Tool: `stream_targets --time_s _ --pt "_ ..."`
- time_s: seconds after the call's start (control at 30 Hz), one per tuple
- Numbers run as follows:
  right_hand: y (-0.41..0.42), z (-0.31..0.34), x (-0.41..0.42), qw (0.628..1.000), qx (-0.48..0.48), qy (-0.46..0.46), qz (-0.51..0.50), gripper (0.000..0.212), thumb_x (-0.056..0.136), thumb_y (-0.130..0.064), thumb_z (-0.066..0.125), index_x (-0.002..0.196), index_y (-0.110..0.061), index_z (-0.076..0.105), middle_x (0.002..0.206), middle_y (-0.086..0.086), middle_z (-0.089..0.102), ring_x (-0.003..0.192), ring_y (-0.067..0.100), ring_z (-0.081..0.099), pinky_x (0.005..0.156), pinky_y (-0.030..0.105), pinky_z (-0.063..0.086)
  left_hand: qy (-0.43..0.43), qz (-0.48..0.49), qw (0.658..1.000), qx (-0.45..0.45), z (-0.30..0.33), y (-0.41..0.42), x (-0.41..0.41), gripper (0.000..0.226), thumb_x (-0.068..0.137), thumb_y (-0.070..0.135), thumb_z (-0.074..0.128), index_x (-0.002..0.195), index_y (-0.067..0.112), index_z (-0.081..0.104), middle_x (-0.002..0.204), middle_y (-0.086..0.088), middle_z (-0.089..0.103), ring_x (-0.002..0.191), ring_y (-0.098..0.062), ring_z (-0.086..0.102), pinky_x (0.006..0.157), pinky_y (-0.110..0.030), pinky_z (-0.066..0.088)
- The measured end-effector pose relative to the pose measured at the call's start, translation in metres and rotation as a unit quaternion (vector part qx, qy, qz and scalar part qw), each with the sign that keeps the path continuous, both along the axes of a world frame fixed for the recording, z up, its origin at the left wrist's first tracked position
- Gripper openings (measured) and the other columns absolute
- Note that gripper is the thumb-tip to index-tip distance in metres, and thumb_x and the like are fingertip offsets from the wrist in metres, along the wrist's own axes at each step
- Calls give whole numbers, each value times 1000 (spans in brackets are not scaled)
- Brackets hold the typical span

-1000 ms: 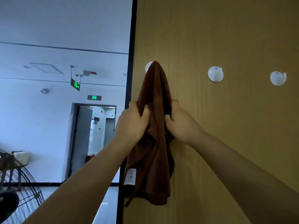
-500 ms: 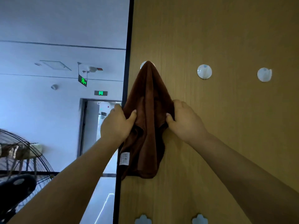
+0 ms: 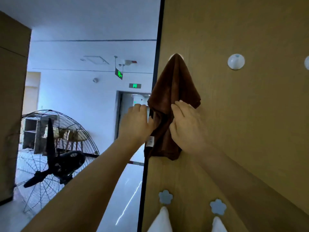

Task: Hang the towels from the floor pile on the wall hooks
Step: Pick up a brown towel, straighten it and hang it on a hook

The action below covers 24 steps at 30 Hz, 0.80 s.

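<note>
Brown towel [image 3: 173, 91]: hung by its peak on white hook [image 3: 182, 58] at 12 o'clock of the wood wall panel [image 3: 250, 123], hook mostly hidden behind cloth. Drapes down in a cone, lower hem bunched, white label [image 3: 150, 141] at towel's 7 o'clock edge.

Left hand [image 3: 136, 123]: at towel's 9 o'clock side, thumb pressed into the fold, fingers curled behind the cloth edge; grasping towel.

Right hand [image 3: 187, 124]: at towel's 3 o'clock side, fingers fairly straight, lying flat on cloth, pressing it to panel; not clenched.

Round white hook [image 3: 236, 61]: at 3 o'clock of towel's peak, bare. Another at frame's far right edge, cut off.

Blue flower hooks, 2 pcs [image 3: 165, 197] [image 3: 217, 206]: at 6 o'clock below towel, each w/ a white towel [image 3: 163, 220] [image 3: 218, 225] hanging, only tops in view.

Bkgd, 9 o'clock: large black fan [image 3: 55, 158] in wire cage; green exit sign [image 3: 135, 85] over doorway; second green sign hanging from ceiling. Floor pile not in view.
</note>
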State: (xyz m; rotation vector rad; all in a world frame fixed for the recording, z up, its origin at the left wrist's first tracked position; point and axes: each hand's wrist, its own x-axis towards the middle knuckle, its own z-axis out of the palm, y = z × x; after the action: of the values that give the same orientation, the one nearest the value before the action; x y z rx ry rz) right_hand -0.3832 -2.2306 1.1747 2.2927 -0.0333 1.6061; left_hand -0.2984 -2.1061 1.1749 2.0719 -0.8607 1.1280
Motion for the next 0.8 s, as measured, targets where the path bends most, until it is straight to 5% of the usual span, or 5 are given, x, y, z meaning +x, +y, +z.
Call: stream_targets --time_s 0.23,0.33,0.47,0.63,0.8 --pt "73 -21 35 996 -18 52 65 28 60 -8 60 84 4 67 80 17 68 72 32 68 68 40 57 -5 91 990 103 -27 72 16 27 96 25 40 109 5 53 115 -10 53 106 -27 48 76 -31 35" --pt "120 -36 57 990 23 93 99 26 63 -3 63 88 3 66 84 16 66 74 33 66 70 37 55 16 140 978 156 -48 126 25 31 97 26 38 117 7 50 121 -9 52 112 -26 47 79 -31 36" --pt "204 -60 81 977 41 151 142 26 53 4 76 74 -1 61 70 14 60 60 32 60 53 29 47 47 189 959 207 -76 223 30 38 95 25 39 129 8 47 129 -10 51 118 -27 47 90 -34 41" --pt "331 -92 99 947 127 215 200 30 92 -14 45 121 -7 52 123 10 54 111 28 52 82 31 41 111 259 935 217 -110 356 25 37 94 21 42 128 10 48 131 -8 51 118 -27 47 91 -33 41" --pt "477 -130 105 911 127 270 284 27 95 -20 42 118 -10 51 123 7 53 112 26 51 84 30 41 177 355 893 215 -144 494 -2 25 94 19 41 111 7 53 121 -11 54 112 -28 49 84 -32 39"
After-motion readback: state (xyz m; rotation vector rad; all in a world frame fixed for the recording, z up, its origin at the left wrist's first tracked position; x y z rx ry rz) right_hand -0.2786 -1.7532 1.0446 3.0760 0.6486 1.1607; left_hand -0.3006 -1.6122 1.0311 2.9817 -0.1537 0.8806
